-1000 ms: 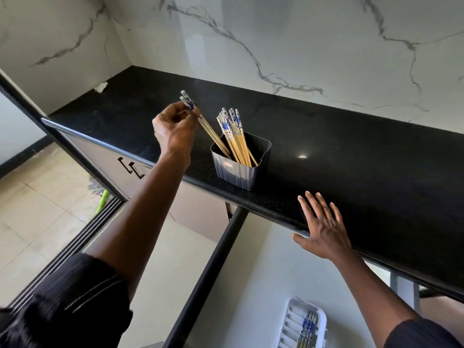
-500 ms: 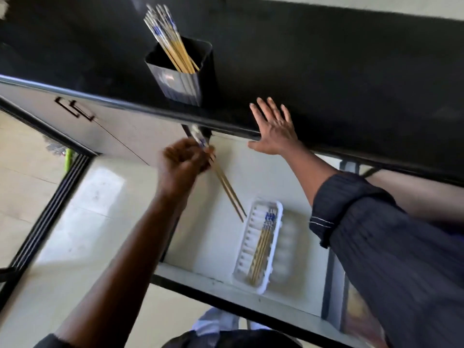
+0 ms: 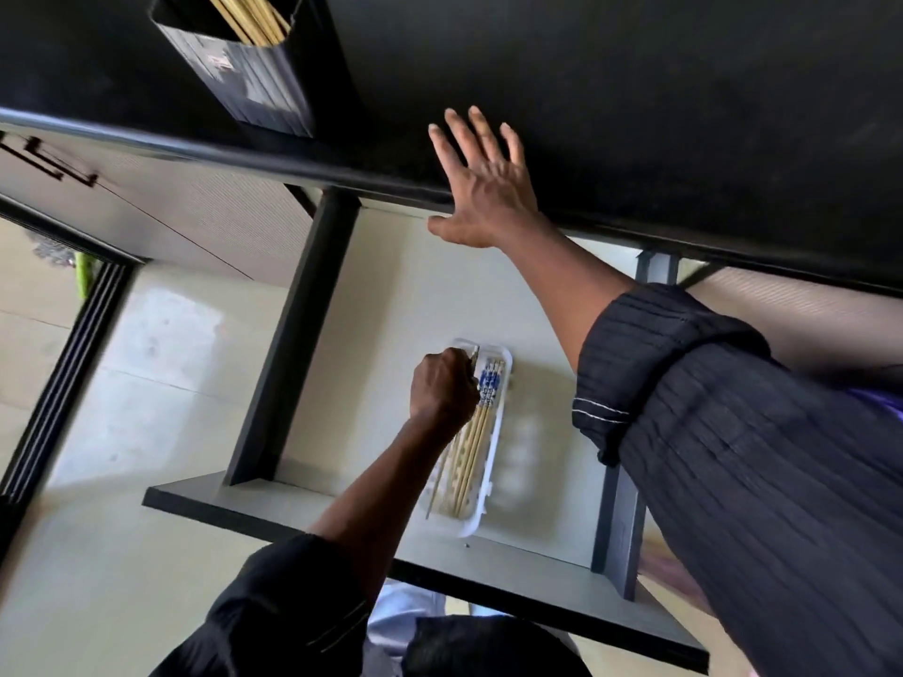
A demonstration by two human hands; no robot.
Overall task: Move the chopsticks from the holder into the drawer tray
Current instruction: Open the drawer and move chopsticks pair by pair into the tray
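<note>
Near: open drawer [image 3: 293,510], white tray [image 3: 491,481] inside. Blue-topped chopsticks [image 3: 476,432] lie lengthwise in tray. Over tray's far end, left hand [image 3: 442,388], fingers curled round held pair [image 3: 473,356], pair angled down along tray's left side. Farther, right hand [image 3: 483,188] flat on black countertop [image 3: 635,114] edge, fingers straight and spread. Far left, holder [image 3: 254,85] on countertop, remaining sticks [image 3: 249,17] inside.

A glossy black desk [image 3: 635,90] fills the top of the frame, its rounded front edge slanting down from left to right. Below it, at the upper left, is a pale cabinet front [image 3: 195,222] with a black handle [image 3: 49,163]. Pale floor tiles [image 3: 146,383] at the lower left carry a soft sheen of light, bordered at the far left by a dark ribbed track [image 3: 58,383].
</note>
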